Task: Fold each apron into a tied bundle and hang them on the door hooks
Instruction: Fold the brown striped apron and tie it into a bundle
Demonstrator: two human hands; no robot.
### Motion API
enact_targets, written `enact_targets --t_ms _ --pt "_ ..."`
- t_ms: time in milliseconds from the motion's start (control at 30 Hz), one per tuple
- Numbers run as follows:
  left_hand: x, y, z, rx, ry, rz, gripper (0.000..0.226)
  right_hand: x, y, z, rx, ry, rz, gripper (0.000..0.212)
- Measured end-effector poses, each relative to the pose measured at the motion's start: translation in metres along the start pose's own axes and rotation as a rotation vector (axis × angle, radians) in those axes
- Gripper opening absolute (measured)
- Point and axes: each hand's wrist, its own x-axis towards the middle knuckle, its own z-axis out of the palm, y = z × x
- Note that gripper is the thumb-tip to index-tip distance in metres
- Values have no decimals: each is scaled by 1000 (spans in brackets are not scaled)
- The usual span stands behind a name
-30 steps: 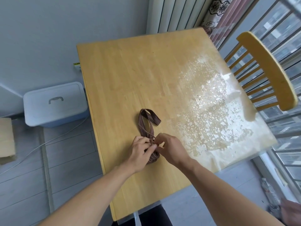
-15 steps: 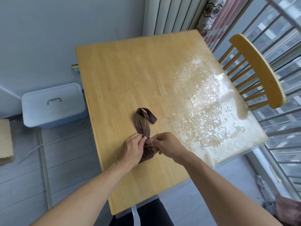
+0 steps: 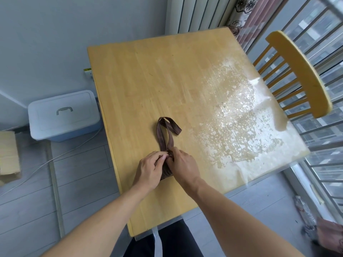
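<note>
Strap loop lengthened, both hands pinching bundle

My worktop is pale yellow wood, its right half worn into whitish, flaking patches that catch the daylight. On my right a yellow spindle-back chair stands just beside the worktop's edge, and behind it a window with metal bars looks out on other buildings. A floral curtain hangs in the far right corner next to a white ribbed radiator. The wall to my left is plain pale blue-grey. Below it, on the grey plank floor, sits a white lidded storage box with a handle, a white cable trailing past it, and a cardboard box at the left edge.
</note>
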Motion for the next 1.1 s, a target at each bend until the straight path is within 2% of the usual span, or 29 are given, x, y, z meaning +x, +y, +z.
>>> enact_targets --t_ms 100,167,267,333,400,500,633,700,767,867,967,1033,1100 --pt "-3 1 7 0 90 -20 22 -8 11 3 -88 122 -91 22" --pt "-5 2 12 -2 144 -17 22 -14 13 -1 -82 196 -63 14" --pt "-6 4 14 6 172 -27 22 -10 16 -13 163 84 38 13" --pt "-7 4 13 21 162 -17 22 -4 23 -28 284 -2 42 16" --pt "-6 6 12 35 143 -15 22 0 23 -42 225 -56 -41 21" --pt "-5 8 12 34 156 -14 22 0 19 -47 135 -99 -80 43" --pt "-3 9 9 45 128 -64 24 8 26 -44 221 0 164 60" --pt "-4 9 7 51 129 -72 24 9 35 -42 279 -36 287 60" --pt "-3 7 6 32 140 -102 25 5 43 -35 186 -91 356 57" --pt "5 5 8 -105 131 -313 28 -1 49 -18 25 -135 420 50" --pt "15 12 10 -520 203 -556 31 1 43 -8 -49 -130 456 43" --pt "17 14 8 -693 145 -595 31 3 39 -5 -85 -133 451 43" --pt "14 15 5 -643 45 -544 33 0 37 -5 -97 -132 433 43"
